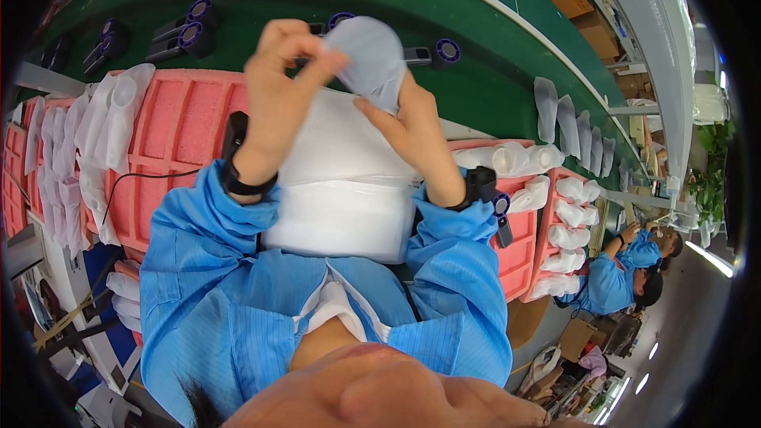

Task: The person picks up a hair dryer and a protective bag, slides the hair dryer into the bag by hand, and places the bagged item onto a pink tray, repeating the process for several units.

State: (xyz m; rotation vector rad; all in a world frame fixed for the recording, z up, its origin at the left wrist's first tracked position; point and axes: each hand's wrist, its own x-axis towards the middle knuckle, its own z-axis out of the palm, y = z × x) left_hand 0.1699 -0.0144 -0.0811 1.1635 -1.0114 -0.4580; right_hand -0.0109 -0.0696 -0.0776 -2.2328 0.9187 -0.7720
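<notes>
A thin, whitish, translucent pouch [371,51] with a rounded end is held up above the green bench. My left hand [287,83], slightly blurred, pinches its left edge between thumb and fingertips. My right hand [412,119] is closed on its lower right side, the thumb in front and the other fingers mostly behind. Under my hands lies a stack of flat white pouches [341,218]. Just beyond the pouch, partly hidden by it, is a dark handheld device [418,55]; near it is a round purple-ringed head [448,50].
More purple-ringed devices [192,34] lie on the green bench [261,0] at the far left. Pink compartment trays [170,123] flank me, with wrapped white pieces [123,103] on the left and others [567,238] on the right. Co-workers [614,281] in blue sit at far right.
</notes>
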